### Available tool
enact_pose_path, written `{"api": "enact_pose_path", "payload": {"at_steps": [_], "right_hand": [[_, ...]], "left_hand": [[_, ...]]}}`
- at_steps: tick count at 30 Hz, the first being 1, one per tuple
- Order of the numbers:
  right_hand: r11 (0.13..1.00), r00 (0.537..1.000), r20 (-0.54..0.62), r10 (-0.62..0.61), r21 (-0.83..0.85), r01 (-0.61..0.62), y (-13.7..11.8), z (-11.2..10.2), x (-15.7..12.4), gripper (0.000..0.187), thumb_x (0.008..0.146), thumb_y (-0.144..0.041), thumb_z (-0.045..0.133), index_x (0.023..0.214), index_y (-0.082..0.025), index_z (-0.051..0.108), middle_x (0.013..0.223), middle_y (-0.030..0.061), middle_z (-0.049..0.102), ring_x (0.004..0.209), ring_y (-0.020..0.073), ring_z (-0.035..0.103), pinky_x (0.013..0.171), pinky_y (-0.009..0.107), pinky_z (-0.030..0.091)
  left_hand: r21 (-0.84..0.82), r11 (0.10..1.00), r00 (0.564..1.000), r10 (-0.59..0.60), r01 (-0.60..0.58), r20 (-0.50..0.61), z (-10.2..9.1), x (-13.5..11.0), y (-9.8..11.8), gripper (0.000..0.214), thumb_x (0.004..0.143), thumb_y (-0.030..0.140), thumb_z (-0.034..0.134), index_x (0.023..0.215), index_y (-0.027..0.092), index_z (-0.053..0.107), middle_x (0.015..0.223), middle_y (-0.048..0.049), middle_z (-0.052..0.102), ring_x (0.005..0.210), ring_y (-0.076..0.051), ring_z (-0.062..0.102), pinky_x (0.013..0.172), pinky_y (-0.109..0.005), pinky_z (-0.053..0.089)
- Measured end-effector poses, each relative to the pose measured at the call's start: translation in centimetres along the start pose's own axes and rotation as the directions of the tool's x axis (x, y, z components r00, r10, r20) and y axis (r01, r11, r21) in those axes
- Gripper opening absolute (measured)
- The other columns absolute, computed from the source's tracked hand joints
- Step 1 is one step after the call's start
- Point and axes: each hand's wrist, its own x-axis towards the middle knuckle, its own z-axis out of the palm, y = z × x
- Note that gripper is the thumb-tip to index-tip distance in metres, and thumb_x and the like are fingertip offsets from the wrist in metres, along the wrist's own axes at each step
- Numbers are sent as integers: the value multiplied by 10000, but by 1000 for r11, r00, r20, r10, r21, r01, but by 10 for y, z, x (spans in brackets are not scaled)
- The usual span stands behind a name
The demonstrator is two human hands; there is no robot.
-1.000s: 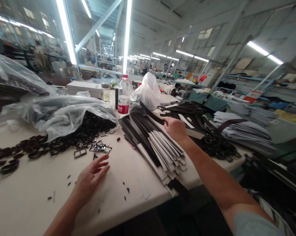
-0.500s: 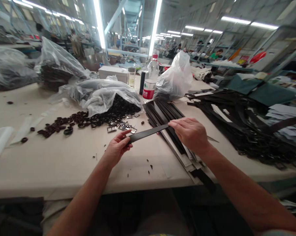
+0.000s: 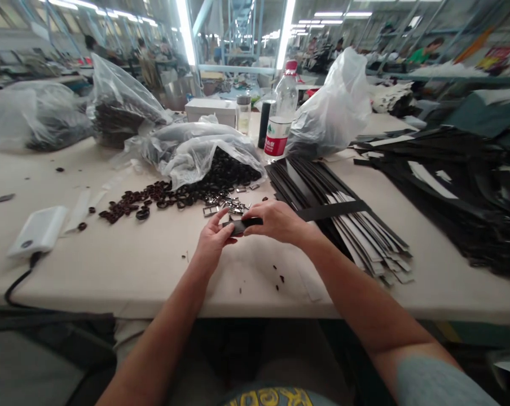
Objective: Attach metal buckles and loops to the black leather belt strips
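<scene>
A long black strap (image 3: 331, 210) lies across the stack of black and white straps (image 3: 343, 220), and its near end is pinched between both hands. My left hand (image 3: 212, 239) grips the strap's tip with thumb and fingers. My right hand (image 3: 276, 221) is closed over the strap just to the right of it, fingers curled down. Both hands hover over the pale table (image 3: 123, 265) in front of a small pile of metal buckles (image 3: 225, 207). Dark rings (image 3: 153, 197) spill from a clear plastic bag (image 3: 196, 152) behind them.
A water bottle (image 3: 281, 115), a glass jar (image 3: 242, 114) and a white box (image 3: 210, 110) stand at the back. More bags of parts (image 3: 35, 115) sit left. A white power bank (image 3: 37, 231) with a cable lies near the left. A heap of black straps (image 3: 458, 186) covers the right.
My right hand has slid left along the strap and now meets my left hand at its end. The strap has been pulled further left, and the view has tilted down.
</scene>
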Motion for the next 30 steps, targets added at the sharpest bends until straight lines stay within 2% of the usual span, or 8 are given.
{"api": "enact_pose_path", "payload": {"at_steps": [7,12,15,17,20,24,27,30], "right_hand": [[984,974,-224,-45,161,82,18,32,2,327,800,-364,778,1091,-222,732,1025,53,740,916,190,676,809,268,464],[991,961,-259,-98,67,119,14,42,0,174,858,-338,708,942,-189,743,868,47,739,770,161,654,698,249,419],[997,960,-269,-77,-26,73,11,43,-3,162,884,-342,676,846,-193,730,786,32,729,702,150,631,638,252,366],[995,961,-266,-77,-89,55,10,43,-4,186,899,-353,658,837,-190,722,783,37,729,705,158,634,626,264,343],[985,968,-226,-109,-156,74,8,43,-6,209,916,-368,638,860,-182,716,810,47,733,731,173,646,629,280,329],[980,978,-169,-123,-178,93,5,43,-7,222,918,-382,640,854,-180,706,821,45,731,750,180,651,634,287,325],[973,982,-174,-70,-229,29,9,38,-6,210,917,-368,634,840,-184,698,828,46,728,765,185,649,635,291,320],[935,966,-249,71,-322,-151,22,31,-4,178,911,-319,621,830,-180,697,835,64,726,763,197,645,634,303,313]], "left_hand": [[-19,999,997,46,-48,-68,-4,2,1,754,685,348,762,1375,190,501,831,4,670,687,-112,652,648,-212,509],[-39,998,996,44,-47,-71,-5,2,1,660,703,339,757,1322,209,566,792,25,631,701,-98,613,691,-216,511],[118,987,992,113,-107,-47,-5,1,0,488,741,379,740,1189,198,673,836,-12,671,772,-138,630,734,-259,518],[277,936,972,232,-218,-18,-5,1,-1,338,757,386,741,1037,198,742,935,-50,703,889,-185,640,796,-296,518],[535,750,897,441,-390,35,-5,-1,0,168,787,356,734,891,232,779,1038,-62,705,1031,-225,614,933,-350,483],[687,569,834,544,-452,98,-3,-4,4,104,824,323,704,829,246,773,981,-53,714,1012,-225,609,981,-387,453],[647,585,819,563,-489,109,0,-10,9,151,838,363,688,795,236,757,938,-59,717,977,-226,617,961,-389,460],[514,704,872,384,-490,305,3,-17,15,328,859,455,642,654,212,725,812,-70,713,810,-205,644,816,-344,501]]}}
